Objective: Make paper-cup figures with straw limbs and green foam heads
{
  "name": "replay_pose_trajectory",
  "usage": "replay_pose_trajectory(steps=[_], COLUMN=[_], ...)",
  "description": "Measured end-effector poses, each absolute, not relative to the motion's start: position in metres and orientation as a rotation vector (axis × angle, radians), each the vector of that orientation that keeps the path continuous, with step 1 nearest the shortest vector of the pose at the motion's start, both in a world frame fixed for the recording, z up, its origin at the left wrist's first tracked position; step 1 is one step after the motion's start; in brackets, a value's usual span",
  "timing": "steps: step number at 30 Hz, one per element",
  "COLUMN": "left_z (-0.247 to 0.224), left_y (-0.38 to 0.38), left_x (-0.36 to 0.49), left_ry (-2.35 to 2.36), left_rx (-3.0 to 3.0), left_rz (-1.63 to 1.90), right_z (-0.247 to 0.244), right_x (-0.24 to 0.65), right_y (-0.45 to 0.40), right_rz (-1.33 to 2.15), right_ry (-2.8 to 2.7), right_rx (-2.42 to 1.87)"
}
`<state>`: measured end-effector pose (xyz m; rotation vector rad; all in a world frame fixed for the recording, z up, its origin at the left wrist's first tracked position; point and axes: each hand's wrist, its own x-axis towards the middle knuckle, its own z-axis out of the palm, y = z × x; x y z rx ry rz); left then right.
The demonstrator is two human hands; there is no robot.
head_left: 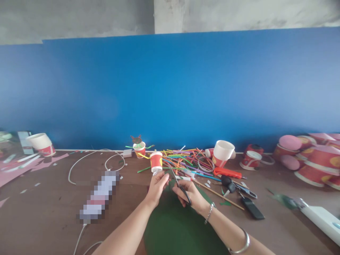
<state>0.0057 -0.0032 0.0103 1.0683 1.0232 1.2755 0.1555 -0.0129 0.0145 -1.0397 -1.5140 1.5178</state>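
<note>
My right hand (pixel 191 194) is closed around the dark handles of a pair of scissors (pixel 174 174), whose blades point up and to the left. Close beside the blades, my left hand (pixel 157 187) pinches thumb against fingers; what lies between them is too small to make out. Under both hands spreads a sheet of dark green paper (pixel 177 230). Just beyond my left hand is a red and white paper cup (pixel 156 161), upside down, with a yellow strip at its side. Behind it stands a decorated paper cup (pixel 139 149) with green arms and a brown eared head.
Colourful pipe cleaners (pixel 183 159) lie heaped along the blue partition (pixel 159 88). To the right are a white-rimmed cup (pixel 223 153), an orange-red tool (pixel 227 173), keys (pixel 228 184), a wooden stick (pixel 217 194) and stacked cups (pixel 318 164). A cabled phone (pixel 99 196) lies left.
</note>
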Motion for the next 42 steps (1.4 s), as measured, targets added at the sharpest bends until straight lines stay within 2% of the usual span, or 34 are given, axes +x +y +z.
replay_pose_trajectory(steps=[14, 42], left_z=[0.0100, 0.0124], left_y=[-0.0049, -0.0055], left_x=[0.0063, 0.0061], left_ry=[0.973, 0.964], left_rx=[1.113, 1.112], left_rz=[1.177, 1.204], right_z=[0.0088, 0.0115], right_x=[0.1558, 0.1562], right_y=[-0.0116, -0.0123], right_rz=[1.540, 1.544], right_ry=[-1.498, -1.502], right_rx=[-1.028, -1.029])
